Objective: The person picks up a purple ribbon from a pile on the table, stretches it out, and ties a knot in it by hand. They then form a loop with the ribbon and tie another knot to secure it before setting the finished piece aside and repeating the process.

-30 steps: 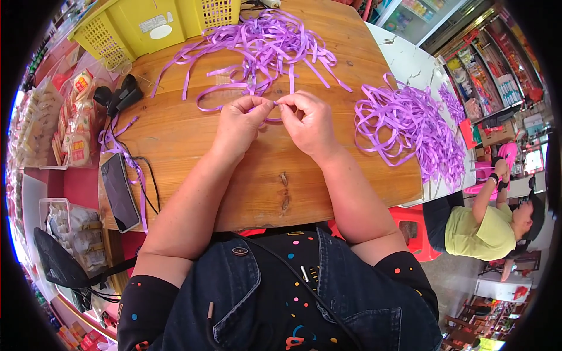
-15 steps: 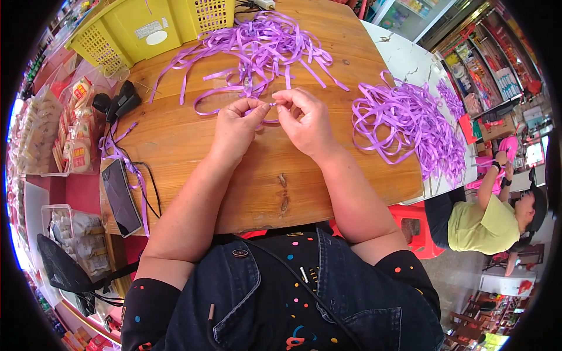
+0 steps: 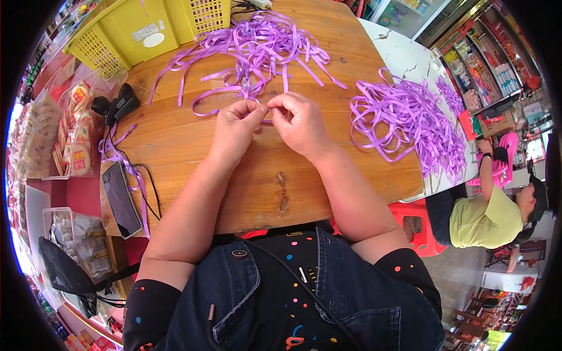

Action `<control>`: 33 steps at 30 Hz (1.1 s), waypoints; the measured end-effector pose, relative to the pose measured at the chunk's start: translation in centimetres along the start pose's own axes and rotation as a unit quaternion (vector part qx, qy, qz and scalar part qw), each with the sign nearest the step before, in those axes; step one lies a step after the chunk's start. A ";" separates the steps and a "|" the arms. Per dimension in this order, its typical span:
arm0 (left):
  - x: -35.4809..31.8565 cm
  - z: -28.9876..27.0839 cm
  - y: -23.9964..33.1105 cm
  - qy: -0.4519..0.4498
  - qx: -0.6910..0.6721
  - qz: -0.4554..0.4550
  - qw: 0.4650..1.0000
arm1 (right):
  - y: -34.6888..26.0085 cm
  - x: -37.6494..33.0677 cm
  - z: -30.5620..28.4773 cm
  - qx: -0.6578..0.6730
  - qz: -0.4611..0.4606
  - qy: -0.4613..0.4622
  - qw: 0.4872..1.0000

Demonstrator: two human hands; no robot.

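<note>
Purple ribbon strip (image 3: pixel 266 108) is pinched between both hands over the middle of a wooden table (image 3: pixel 193 146), seen from a head-worn camera looking down. Left hand (image 3: pixel 235 126) and right hand (image 3: pixel 301 123) meet fingertip to fingertip, each closed on the strip with thumb and forefinger, the remaining fingers curled under. The held piece runs roughly left to right across the narrow gap between the hands, and a loop of it trails away toward the left. Neither hand is clearly nearer to it; they share the grip at the same spot.

Just beyond the fingers, toward the far edge, lies a loose heap of ribbon strips (image 3: pixel 263 44), some ends reaching close to the knuckles. A second heap (image 3: pixel 404 120) sits well apart to the right, spilling over the table's edge. A yellow plastic basket (image 3: pixel 146 32) stands at the far left corner, a dark phone (image 3: pixel 121 199) lies near the left edge with a cable beside it, and a black clip-like tool (image 3: pixel 120 102) rests near the basket.

Fingers cover the exact point of contact, so whether the strip is being folded, knotted or merely held cannot be told; a seated person in a yellow-green shirt (image 3: pixel 483 216) is partly cut off at right
</note>
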State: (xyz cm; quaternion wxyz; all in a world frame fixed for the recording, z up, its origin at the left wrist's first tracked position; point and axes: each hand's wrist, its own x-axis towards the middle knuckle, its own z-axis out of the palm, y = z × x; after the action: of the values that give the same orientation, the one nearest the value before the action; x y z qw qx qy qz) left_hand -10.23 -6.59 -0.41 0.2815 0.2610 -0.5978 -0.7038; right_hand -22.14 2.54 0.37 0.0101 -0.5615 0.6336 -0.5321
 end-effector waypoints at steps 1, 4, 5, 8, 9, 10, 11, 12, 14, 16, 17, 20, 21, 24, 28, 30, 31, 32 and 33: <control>-0.1 0.0 0.1 0.000 0.000 0.000 1.000 | 0.0 0.0 0.0 -0.003 0.005 -0.004 1.000; -0.2 0.2 0.2 0.008 0.000 0.004 1.000 | 0.1 -0.1 0.1 -0.010 0.014 -0.010 1.000; -0.2 0.3 0.2 0.011 -0.005 0.010 1.000 | 0.1 -0.1 0.1 -0.015 0.018 -0.012 1.000; -0.3 0.4 0.1 0.015 0.000 0.020 1.000 | 0.2 -0.1 0.1 -0.026 0.020 -0.012 0.999; -0.3 0.4 0.2 0.015 0.009 0.024 1.000 | 0.2 0.0 0.1 -0.026 0.020 -0.013 0.999; -0.4 0.4 0.3 0.015 0.008 0.023 1.000 | 0.2 0.0 0.1 -0.027 0.020 -0.011 0.999; -0.5 0.6 0.5 0.023 0.011 0.023 0.999 | 0.2 0.0 0.1 -0.028 0.021 -0.009 0.999; -0.6 0.6 0.6 0.031 0.013 0.022 0.999 | 0.2 0.0 0.0 -0.028 0.021 -0.009 0.999; -0.5 0.7 0.4 0.031 0.013 0.028 0.999 | 0.2 0.0 -0.1 -0.032 0.026 -0.005 0.999; -0.4 0.6 -0.1 0.032 0.013 0.034 0.999 | 0.1 0.1 -0.2 -0.030 0.032 -0.004 0.999; -0.2 0.6 -0.5 0.035 0.016 0.058 0.998 | 0.1 0.1 -0.2 -0.029 0.038 -0.002 0.999; -0.1 0.6 -1.0 0.038 0.017 0.087 0.995 | 0.2 0.2 -0.2 -0.032 0.031 0.004 0.999; -0.1 0.7 -1.0 0.037 0.015 0.090 0.995 | 0.2 0.2 -0.2 -0.033 0.031 0.004 0.999; -0.2 0.8 -1.1 0.036 0.015 0.109 0.993 | 0.3 0.2 -0.2 -0.032 0.040 0.006 0.999; -0.3 1.0 -1.0 0.043 0.024 0.119 0.992 | 0.2 0.2 -0.2 -0.036 0.039 0.004 0.999; -0.3 1.0 -1.0 0.042 0.029 0.115 0.992 | 0.3 0.2 -0.2 -0.035 0.036 0.005 0.999; -0.3 0.9 -1.0 0.042 0.028 0.115 0.992 | 0.4 0.2 -0.1 -0.034 0.039 0.005 0.999; -0.2 0.7 -1.1 0.036 0.027 0.107 0.993 | 0.5 0.2 -0.1 -0.032 0.042 0.004 0.999; -0.2 0.5 -1.2 0.030 0.025 0.100 0.994 | 0.5 0.2 0.0 -0.033 0.042 0.003 0.999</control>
State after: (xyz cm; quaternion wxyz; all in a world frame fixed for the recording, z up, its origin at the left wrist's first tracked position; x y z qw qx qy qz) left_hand -10.59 -5.95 -1.46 0.3615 0.2281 -0.6297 -0.6487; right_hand -22.55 2.35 0.14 0.0119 -0.5325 0.6738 -0.5121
